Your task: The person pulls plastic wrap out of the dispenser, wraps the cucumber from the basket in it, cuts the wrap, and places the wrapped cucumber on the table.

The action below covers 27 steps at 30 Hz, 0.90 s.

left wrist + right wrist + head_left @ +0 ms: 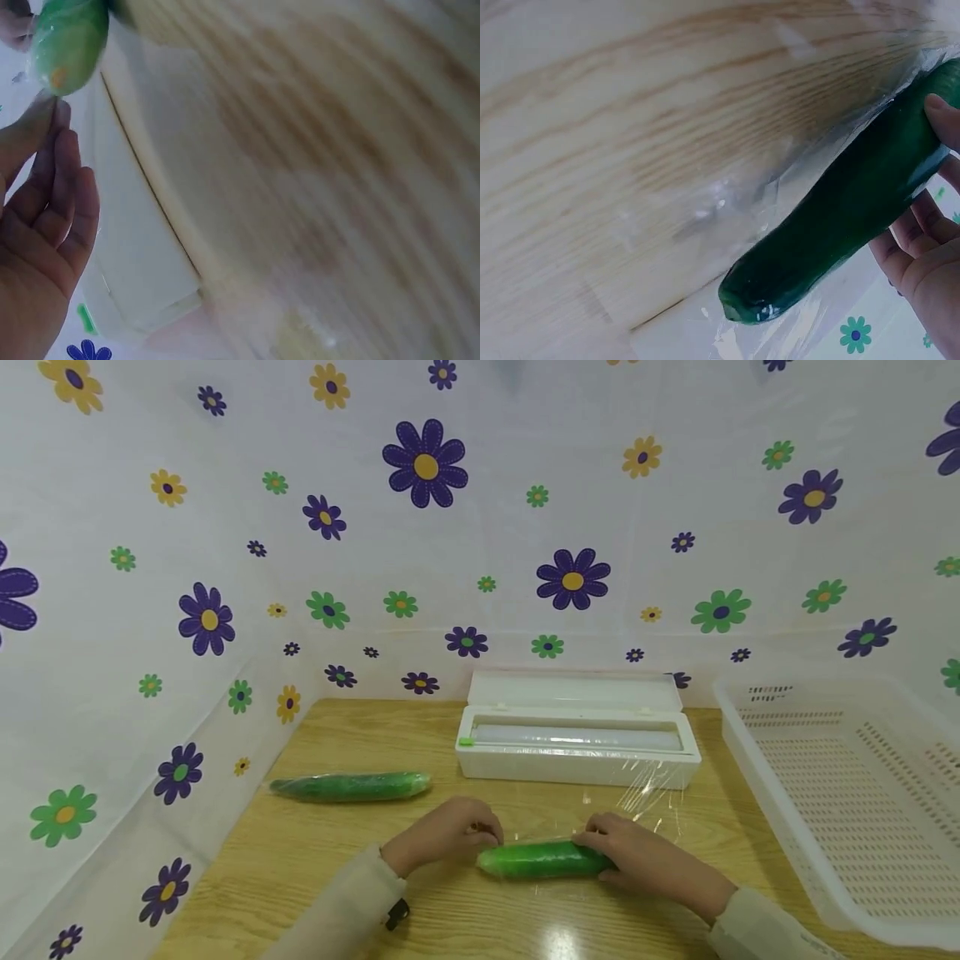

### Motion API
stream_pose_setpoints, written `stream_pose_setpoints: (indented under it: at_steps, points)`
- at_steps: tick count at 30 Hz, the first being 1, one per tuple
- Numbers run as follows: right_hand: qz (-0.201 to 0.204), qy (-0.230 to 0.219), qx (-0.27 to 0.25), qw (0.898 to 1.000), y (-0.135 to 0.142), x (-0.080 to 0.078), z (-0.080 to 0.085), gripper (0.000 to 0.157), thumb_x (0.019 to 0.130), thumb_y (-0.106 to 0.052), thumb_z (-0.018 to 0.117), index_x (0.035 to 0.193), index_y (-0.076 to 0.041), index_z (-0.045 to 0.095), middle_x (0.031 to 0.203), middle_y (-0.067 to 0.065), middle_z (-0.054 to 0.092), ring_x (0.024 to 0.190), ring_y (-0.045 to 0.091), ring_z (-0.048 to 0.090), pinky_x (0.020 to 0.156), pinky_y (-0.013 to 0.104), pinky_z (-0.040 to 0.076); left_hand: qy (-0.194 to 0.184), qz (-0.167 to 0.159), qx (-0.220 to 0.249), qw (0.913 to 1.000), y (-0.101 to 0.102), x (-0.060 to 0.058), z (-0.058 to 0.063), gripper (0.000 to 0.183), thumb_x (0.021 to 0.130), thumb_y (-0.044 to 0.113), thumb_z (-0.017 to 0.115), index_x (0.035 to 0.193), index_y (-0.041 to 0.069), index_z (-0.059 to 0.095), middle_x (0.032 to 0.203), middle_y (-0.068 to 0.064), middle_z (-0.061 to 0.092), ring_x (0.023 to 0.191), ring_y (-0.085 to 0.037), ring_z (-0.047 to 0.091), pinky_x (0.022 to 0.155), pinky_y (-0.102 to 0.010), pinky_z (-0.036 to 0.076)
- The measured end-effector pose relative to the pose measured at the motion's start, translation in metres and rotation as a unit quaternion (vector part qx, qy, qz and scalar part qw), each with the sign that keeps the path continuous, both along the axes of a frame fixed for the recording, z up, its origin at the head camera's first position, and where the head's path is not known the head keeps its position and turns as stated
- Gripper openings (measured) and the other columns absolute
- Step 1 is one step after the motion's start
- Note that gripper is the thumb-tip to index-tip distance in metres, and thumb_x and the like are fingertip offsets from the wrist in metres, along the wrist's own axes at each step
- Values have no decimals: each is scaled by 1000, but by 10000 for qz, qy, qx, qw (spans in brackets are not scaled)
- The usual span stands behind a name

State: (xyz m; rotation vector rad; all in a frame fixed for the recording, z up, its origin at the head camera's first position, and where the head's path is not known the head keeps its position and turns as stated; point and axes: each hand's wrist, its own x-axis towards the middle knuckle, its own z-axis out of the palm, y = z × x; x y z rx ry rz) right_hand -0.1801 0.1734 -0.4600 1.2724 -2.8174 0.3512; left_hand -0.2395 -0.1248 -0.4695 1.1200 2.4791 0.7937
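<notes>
A green cucumber (543, 860) lies on the wooden table with clear cling film (780, 180) around and beside it. My right hand (648, 862) grips its right part, thumb on one side and fingers on the other. At the cucumber's pale left end, my left hand (446, 833) has thumb and index fingertip together, pinching the film there, as the left wrist view shows. Behind both hands stands a white cling film dispenser (577, 768), its lid raised and a film roll (577, 737) inside. Crinkled film trails over its front right side.
To the left lies another cucumber (352, 787), glossy and apparently film-covered. A white perforated plastic basket (780, 802) occupies the right side of the table (255, 877). Flower-printed sheeting (480, 527) rises behind the table and along its left side.
</notes>
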Motion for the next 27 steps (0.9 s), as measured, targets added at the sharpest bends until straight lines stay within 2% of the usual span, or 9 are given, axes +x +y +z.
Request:
stream_pose_setpoints:
  at_steps: [5, 8, 10, 12, 15, 18, 22, 25, 27]
  points:
    - [-15, 91, 93, 9999, -1, 0, 1, 50, 71, -15, 80, 117, -9, 62, 104, 8, 61, 92, 19, 59, 80, 31, 54, 16, 184, 49, 9998, 3, -1, -5, 12, 93, 21, 57, 97, 20, 69, 94, 9, 67, 87, 1, 59, 79, -19, 50]
    - [-10, 78, 159, 9998, -1, -1, 2, 49, 72, -16, 80, 117, -9, 62, 104, 7, 61, 93, 18, 59, 80, 31, 54, -109, 344, 242, 9991, 2, 0, -3, 17, 95, 28, 53, 103, 21, 67, 98, 9, 66, 90, -1, 58, 80, -21, 50]
    - [-6, 39, 151, 9999, -2, -1, 2, 49, 72, -16, 80, 117, -9, 62, 105, 7, 60, 93, 17, 59, 80, 30, 53, -192, 265, 345, 9989, 0, 3, -1, 19, 89, 35, 62, 102, 22, 66, 98, 9, 65, 88, -3, 57, 79, -21, 49]
    - [5, 8, 127, 9999, -2, -1, 2, 49, 72, -15, 80, 118, -9, 61, 106, 6, 60, 94, 18, 58, 82, 31, 53, -151, 76, 220, 9996, -5, 7, 1, 28, 79, 42, 72, 99, 24, 63, 94, 10, 60, 84, -4, 53, 75, -19, 47]
    - [6, -39, 93, 9999, -1, -1, 2, 50, 72, -15, 80, 118, -8, 61, 106, 7, 60, 95, 18, 59, 82, 31, 53, 343, -305, -249, 9986, -12, 14, 1, 50, 61, 46, 83, 98, 27, 57, 91, 11, 52, 81, -3, 46, 70, -16, 44]
    - [5, -71, 97, 9999, -1, -1, 2, 50, 72, -14, 80, 118, -8, 61, 106, 7, 60, 95, 18, 59, 82, 31, 53, 868, -461, -579, 9935, -18, 23, -1, 52, 58, 41, 86, 94, 26, 53, 89, 12, 48, 81, -1, 42, 69, -15, 43]
    - [-8, -96, 95, 9999, 0, -1, 2, 50, 72, -14, 80, 118, -8, 61, 106, 7, 60, 94, 18, 59, 81, 31, 53, 1432, -532, -522, 9869, -22, 32, -4, 39, 61, 27, 87, 87, 24, 58, 88, 12, 51, 81, 0, 46, 72, -14, 45]
    - [-5, -82, 89, 9999, 0, -1, 2, 49, 72, -14, 80, 117, -8, 61, 105, 7, 60, 93, 18, 59, 81, 31, 53, 1817, -647, -394, 9804, -22, 36, -4, 22, 68, 24, 83, 82, 24, 67, 84, 13, 55, 79, 2, 49, 72, -12, 45]
    - [0, -65, 86, 9999, 0, -1, 1, 49, 72, -13, 80, 117, -8, 62, 105, 7, 60, 93, 18, 59, 81, 31, 53, 1936, -676, -347, 9781, -21, 37, -4, 12, 72, 23, 80, 79, 23, 71, 81, 13, 58, 77, 3, 51, 71, -10, 44]
